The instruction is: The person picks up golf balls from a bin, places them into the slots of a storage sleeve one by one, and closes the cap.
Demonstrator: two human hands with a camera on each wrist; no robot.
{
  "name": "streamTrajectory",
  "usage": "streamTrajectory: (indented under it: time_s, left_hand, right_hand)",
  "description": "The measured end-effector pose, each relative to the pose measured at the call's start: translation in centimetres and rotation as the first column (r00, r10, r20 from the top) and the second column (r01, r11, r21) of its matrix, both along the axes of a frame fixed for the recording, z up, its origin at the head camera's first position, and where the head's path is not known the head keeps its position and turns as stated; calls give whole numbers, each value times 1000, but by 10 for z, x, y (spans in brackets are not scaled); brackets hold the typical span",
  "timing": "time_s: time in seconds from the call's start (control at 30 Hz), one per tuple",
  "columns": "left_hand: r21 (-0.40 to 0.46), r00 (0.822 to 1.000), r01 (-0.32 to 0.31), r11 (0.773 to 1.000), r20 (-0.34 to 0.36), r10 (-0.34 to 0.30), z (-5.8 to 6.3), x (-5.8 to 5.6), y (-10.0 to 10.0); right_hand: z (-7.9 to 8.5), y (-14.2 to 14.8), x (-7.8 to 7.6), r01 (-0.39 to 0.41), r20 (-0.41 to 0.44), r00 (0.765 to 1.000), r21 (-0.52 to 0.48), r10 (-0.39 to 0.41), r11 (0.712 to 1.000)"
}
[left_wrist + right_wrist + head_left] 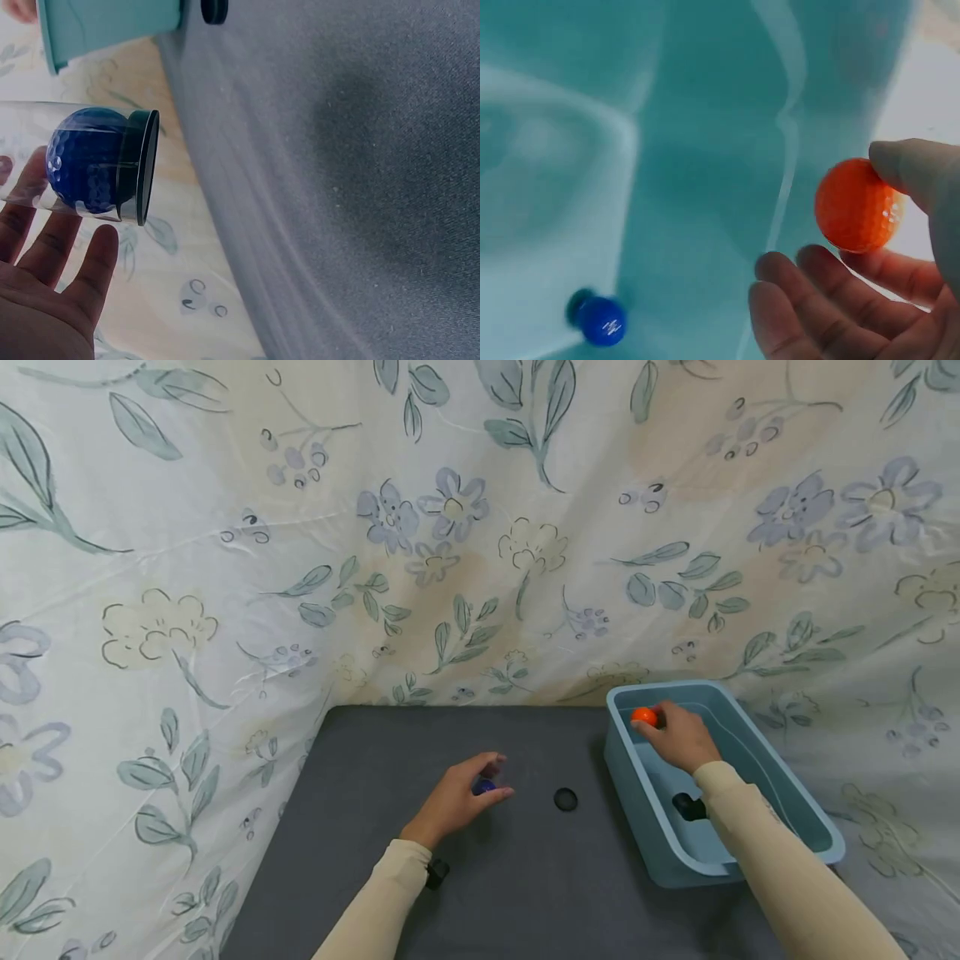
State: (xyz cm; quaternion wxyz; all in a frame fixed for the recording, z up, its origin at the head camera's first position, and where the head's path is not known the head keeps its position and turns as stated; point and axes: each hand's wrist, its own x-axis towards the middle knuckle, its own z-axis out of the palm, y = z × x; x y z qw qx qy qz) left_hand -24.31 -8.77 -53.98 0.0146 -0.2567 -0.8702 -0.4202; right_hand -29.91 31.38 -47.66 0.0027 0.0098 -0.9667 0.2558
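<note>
My left hand (457,795) grips a clear plastic tube (22,124) above the dark table. Inside the tube, a blue golf ball (90,159) sits against the black cap (148,168) closing its lower end. At the right, my right hand (684,739) pinches an orange golf ball (858,205) between thumb and fingers. That hand is within the opening of the blue-green bin (637,785), near its far left corner. A blue ball (604,322) lies on the bin's floor, as the right wrist view shows.
A loose black round cap (566,799) lies on the dark table (525,885) between the left hand and the bin. Floral cloth (465,577) hangs behind the table and along its sides. The bin's raised walls stand at the table's right edge.
</note>
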Motion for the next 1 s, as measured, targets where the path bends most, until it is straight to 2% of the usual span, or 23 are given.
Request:
streamTrajectory:
  time_s: [0.2,0.37,0.5,0.73,0.87,1.0]
  left_hand:
    - [-14,1000,1,1000,-4,-1,4,0,1]
    - [-19,1000,-3,1000,-10,2,4,2,1]
    - [-24,1000,-3,1000,-25,2,5,3,1]
    - [-36,999,-2,999,-47,0,6,4,4]
    - [-37,999,2,999,-44,-4,7,5,6]
    - [-35,999,18,999,-46,-20,7,6,8]
  right_hand:
    - [25,-28,21,0,-106,994,-116,-12,993]
    - [35,-52,34,-47,-184,983,-180,14,983]
    - [38,-72,42,-107,-244,968,-227,49,968]
    - [43,-107,60,-206,-295,948,-297,116,932]
    - [41,-125,69,-256,-301,940,-316,160,914]
    - [32,-141,73,-323,-281,930,-318,237,891]
